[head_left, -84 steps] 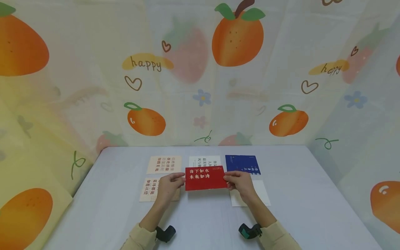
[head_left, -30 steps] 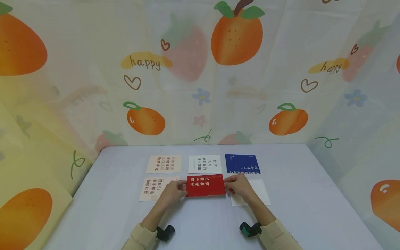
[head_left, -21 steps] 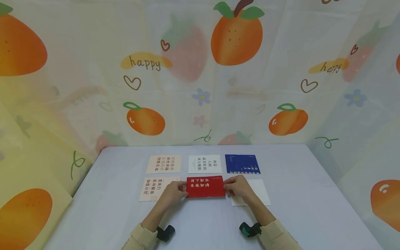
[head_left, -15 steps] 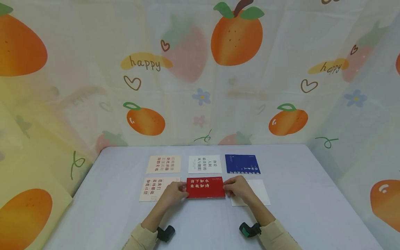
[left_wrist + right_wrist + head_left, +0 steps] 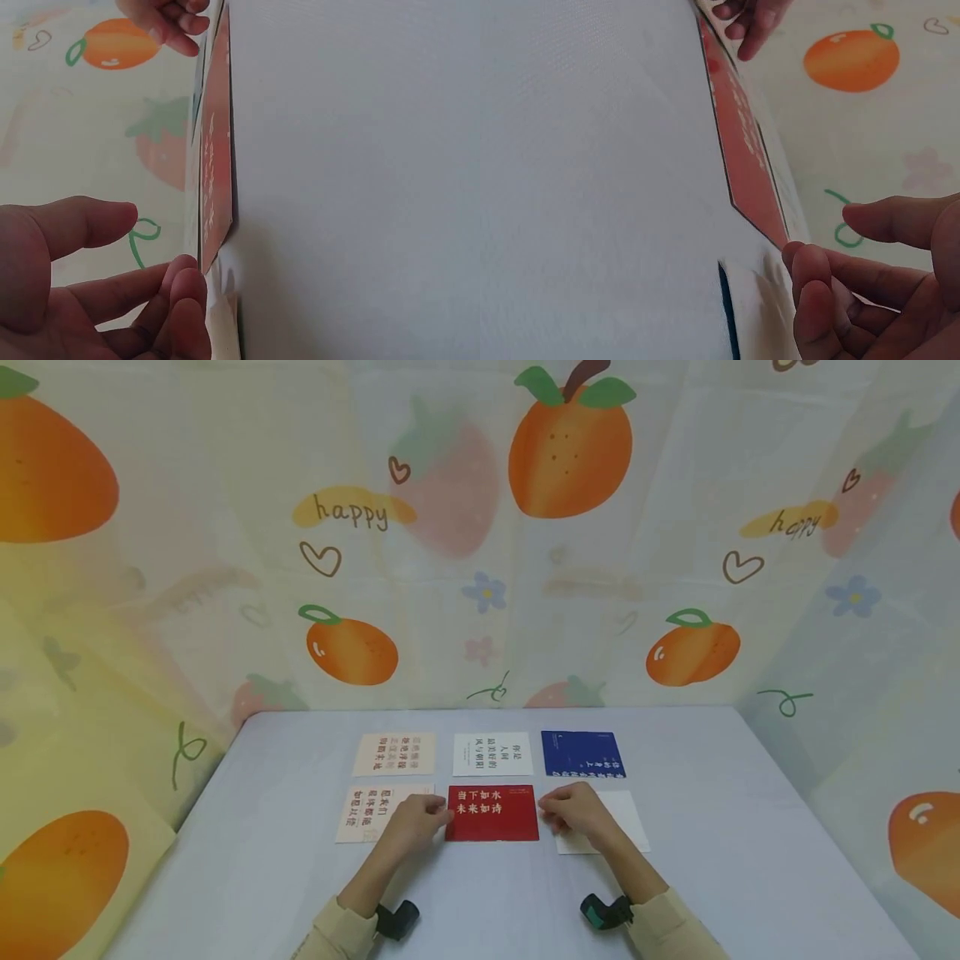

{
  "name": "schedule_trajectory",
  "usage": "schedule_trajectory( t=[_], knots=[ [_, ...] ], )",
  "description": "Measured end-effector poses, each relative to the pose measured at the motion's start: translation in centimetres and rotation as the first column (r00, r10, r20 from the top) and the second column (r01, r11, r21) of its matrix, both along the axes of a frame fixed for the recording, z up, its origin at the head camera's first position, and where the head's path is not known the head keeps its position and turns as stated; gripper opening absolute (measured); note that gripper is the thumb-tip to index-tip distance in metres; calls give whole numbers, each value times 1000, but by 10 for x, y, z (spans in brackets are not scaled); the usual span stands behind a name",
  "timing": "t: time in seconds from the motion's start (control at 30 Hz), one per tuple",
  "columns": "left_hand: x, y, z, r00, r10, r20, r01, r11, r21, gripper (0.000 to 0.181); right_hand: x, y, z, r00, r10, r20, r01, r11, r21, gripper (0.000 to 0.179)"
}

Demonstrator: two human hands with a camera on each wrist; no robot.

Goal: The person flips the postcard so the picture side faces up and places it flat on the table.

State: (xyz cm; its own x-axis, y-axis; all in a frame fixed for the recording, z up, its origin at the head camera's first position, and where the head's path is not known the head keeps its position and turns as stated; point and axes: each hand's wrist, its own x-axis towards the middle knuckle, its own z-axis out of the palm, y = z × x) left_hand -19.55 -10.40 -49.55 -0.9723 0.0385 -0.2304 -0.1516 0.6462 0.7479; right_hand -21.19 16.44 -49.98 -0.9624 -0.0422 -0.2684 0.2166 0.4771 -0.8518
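A red postcard [image 5: 492, 825] with white Chinese writing lies flat on the white table, in the front row of cards. Its left edge is beside the fingertips of my left hand [image 5: 412, 822], whose thumb stands apart from the loosely bent fingers in the left wrist view. Just off the card's right edge is my right hand [image 5: 579, 810], thumb and fingers spread apart with nothing between them. Under the right hand and forearm a blank white card [image 5: 628, 817] is partly hidden. The left hand covers a corner of a cream card [image 5: 363, 814] with dark writing.
Behind these, a back row holds another cream card [image 5: 393, 754], a white card [image 5: 492, 754] with dark writing and a dark blue card [image 5: 581, 752]. The white-covered table [image 5: 480, 910] ends at a fruit-patterned cloth [image 5: 480, 635] at the back and sides.
Both hands brought the red postcard down toward me, uncovering the white card behind it. The card now lies flat, and the thumbs have parted from its edges; the right hand has moved slightly right.
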Motion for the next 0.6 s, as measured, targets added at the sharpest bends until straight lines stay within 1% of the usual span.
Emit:
schedule_trajectory(
  t=[0.17, 0.33, 0.4, 0.6],
  knots=[
    [-2, 2, -1, 1000, -8, -11, 8, 998, 57, 35, 1, 14, 5, 1000, -1, -18, 1, 1000, 20, 22],
    [-3, 7, -2, 998, -36, -52, 41, 995, 90, 31, 3, 28, 13, 1000, -1, -25, 2, 999, 40, 26],
    [-4, 11, -1, 997, -46, -68, 53, 994, 100, 31, 3, 34, 15, 1000, -5, -28, 6, 999, 39, 27],
    [-3, 26, 2, 995, -56, -78, 66, 989, 132, 31, 4, 51, 21, 999, -27, -35, 29, 999, 45, 29]
  ],
)
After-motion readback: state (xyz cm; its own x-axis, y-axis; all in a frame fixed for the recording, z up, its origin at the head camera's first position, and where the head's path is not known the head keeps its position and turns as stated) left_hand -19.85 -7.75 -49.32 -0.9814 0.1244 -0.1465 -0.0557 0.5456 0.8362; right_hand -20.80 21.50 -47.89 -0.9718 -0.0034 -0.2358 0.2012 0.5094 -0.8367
